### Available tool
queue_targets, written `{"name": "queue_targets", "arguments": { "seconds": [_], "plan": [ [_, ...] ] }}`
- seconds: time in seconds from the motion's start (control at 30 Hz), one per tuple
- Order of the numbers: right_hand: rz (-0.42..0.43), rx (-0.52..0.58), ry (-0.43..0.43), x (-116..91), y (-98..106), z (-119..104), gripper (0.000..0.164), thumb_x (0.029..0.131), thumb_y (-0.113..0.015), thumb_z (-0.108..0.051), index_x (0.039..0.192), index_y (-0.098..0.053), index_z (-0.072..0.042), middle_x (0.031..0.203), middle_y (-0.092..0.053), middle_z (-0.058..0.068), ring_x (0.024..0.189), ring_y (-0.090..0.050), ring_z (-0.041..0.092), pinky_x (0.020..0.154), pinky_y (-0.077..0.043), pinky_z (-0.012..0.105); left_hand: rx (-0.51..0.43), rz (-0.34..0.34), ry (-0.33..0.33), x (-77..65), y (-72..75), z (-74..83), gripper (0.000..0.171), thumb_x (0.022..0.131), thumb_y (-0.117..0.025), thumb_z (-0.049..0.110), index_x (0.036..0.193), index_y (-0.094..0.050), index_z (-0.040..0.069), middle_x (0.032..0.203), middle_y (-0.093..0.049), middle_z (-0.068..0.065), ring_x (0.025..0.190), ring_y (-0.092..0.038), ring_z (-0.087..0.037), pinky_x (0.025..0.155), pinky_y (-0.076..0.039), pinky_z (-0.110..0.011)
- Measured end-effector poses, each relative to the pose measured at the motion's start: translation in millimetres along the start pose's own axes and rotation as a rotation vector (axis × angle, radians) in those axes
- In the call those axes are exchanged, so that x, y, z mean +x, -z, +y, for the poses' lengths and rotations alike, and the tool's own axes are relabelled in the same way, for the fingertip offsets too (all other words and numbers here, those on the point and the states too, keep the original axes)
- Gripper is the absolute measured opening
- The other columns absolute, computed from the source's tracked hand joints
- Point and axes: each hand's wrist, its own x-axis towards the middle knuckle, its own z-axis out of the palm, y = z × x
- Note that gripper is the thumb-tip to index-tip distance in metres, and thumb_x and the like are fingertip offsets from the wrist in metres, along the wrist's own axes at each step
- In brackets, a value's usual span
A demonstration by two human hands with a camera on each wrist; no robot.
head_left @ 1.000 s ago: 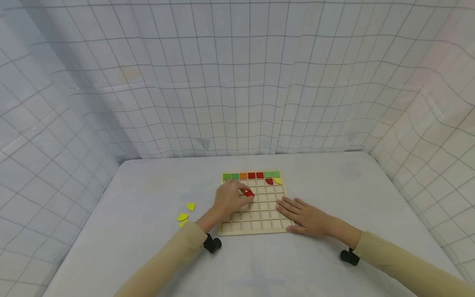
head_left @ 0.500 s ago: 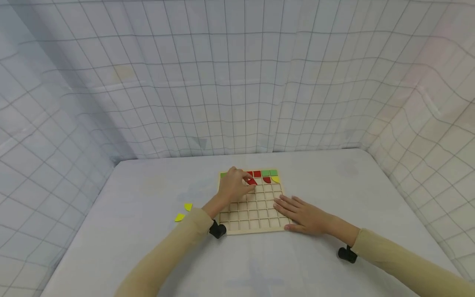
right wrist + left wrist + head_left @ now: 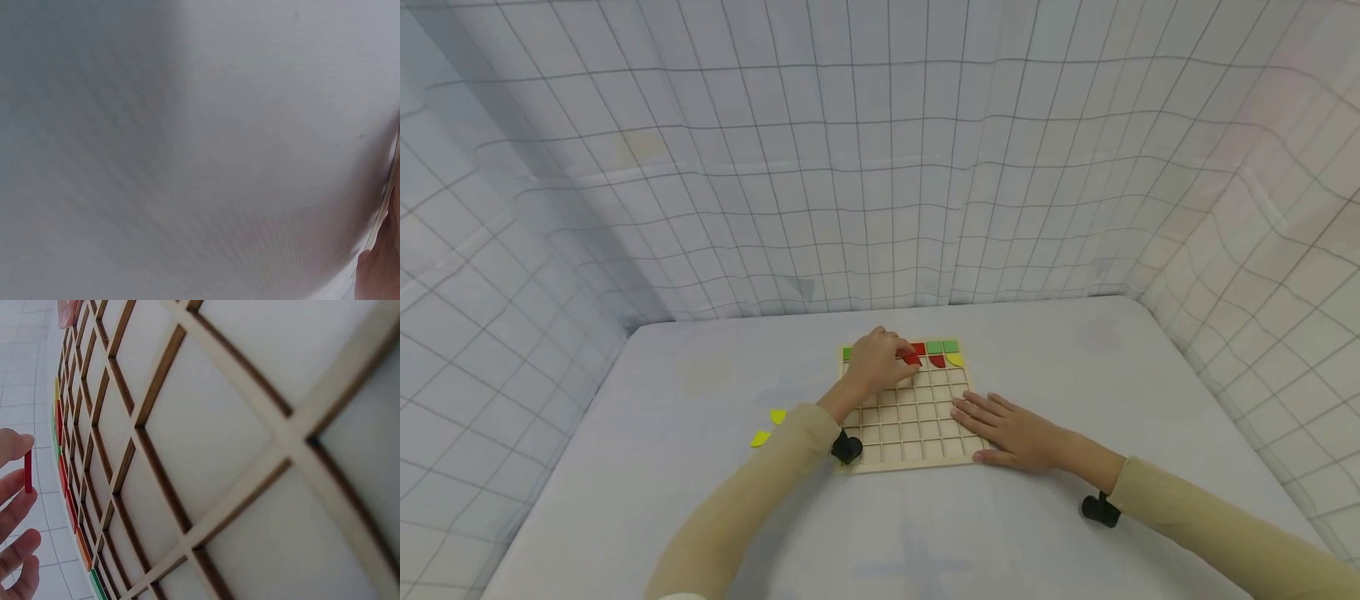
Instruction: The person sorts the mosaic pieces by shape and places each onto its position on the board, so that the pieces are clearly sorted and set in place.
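Note:
Between the thumb and fingertips of my left hand [image 3: 876, 363] is a thin red tile [image 3: 913, 359], pinched above the far rows of a wooden grid board [image 3: 910, 432]. Edge-on, the same red tile [image 3: 28, 472] appears in the left wrist view, raised over the board's cells. My right hand [image 3: 1013, 432] rests with straight fingers on the board's right edge. Along the far row lie square tiles, among them a red one [image 3: 919, 348] and a light green one [image 3: 934, 347]. Below them sit a red quarter-round tile [image 3: 937, 362] and a yellow quarter-round tile [image 3: 954, 359]. My left hand hides part of that row.
Left of the board, a yellow tile [image 3: 778, 415] and another yellow tile [image 3: 761, 437] lie on the white-covered table [image 3: 917, 533], close to my left sleeve [image 3: 775, 483]. A checked white curtain [image 3: 880, 183] encloses the back and sides.
My left hand has moved away from me over the board with the red tile, up to the rows near the far edge. The right hand stays in place on the board.

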Motion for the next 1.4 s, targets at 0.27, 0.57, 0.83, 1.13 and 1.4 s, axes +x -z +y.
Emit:
{"name": "queue_targets", "arguments": {
  "seconds": [0.27,0.57,0.83,1.13,1.4],
  "plan": [
    [-0.015,-0.041,0.012,2.6,2.4,-0.7,0.068,0.101,-0.039,-0.048,0.154,-0.020,-0.009,0.161,-0.017,0.010,0.148,-0.016,0.032,0.115,-0.024,0.053,0.064,-0.029,-0.001,6.7,-4.6,0.5,0.027,0.083,-0.072,0.040,0.098,-0.077,0.019,0.083,-0.068,0.004,0.077,-0.056,-0.015,0.058,-0.047,-0.025],
    [-0.009,-0.026,0.018,4.0,2.3,-2.0,0.068,0.101,-0.040,-0.046,0.154,-0.020,-0.008,0.161,-0.017,0.011,0.148,-0.016,0.033,0.115,-0.024,0.054,0.080,-0.058,0.010,11.0,-10.8,0.0,0.026,0.084,-0.072,0.038,0.099,-0.077,0.019,0.089,-0.070,0.001,0.080,-0.057,-0.017,0.062,-0.052,-0.030],
    [-0.003,-0.022,0.016,3.0,2.6,-3.5,0.068,0.101,-0.041,-0.046,0.153,-0.022,-0.008,0.160,-0.020,0.011,0.147,-0.018,0.033,0.115,-0.024,0.054,0.076,-0.079,-0.007,13.8,-14.6,1.7,0.022,0.085,-0.071,0.034,0.101,-0.077,0.020,0.094,-0.071,0.000,0.083,-0.058,-0.019,0.064,-0.052,-0.031],
    [0.002,-0.035,0.014,2.1,1.1,-1.9,0.069,0.100,-0.041,-0.047,0.154,-0.021,-0.008,0.161,-0.019,0.011,0.148,-0.017,0.033,0.115,-0.025,0.054,0.110,-0.132,-0.064,12.7,-12.9,4.7,0.025,0.090,-0.067,0.032,0.109,-0.075,0.019,0.103,-0.070,-0.003,0.090,-0.060,-0.021,0.072,-0.054,-0.034],
    [-0.001,-0.029,0.007,1.5,-0.1,-1.0,0.068,0.100,-0.040,-0.047,0.154,-0.021,-0.009,0.161,-0.018,0.010,0.148,-0.017,0.033,0.115,-0.024,0.054,0.118,-0.129,-0.076,14.7,-17.6,3.6,0.025,0.089,-0.067,0.032,0.109,-0.075,0.020,0.101,-0.071,0.000,0.089,-0.061,-0.018,0.071,-0.054,-0.031]
  ]
}}
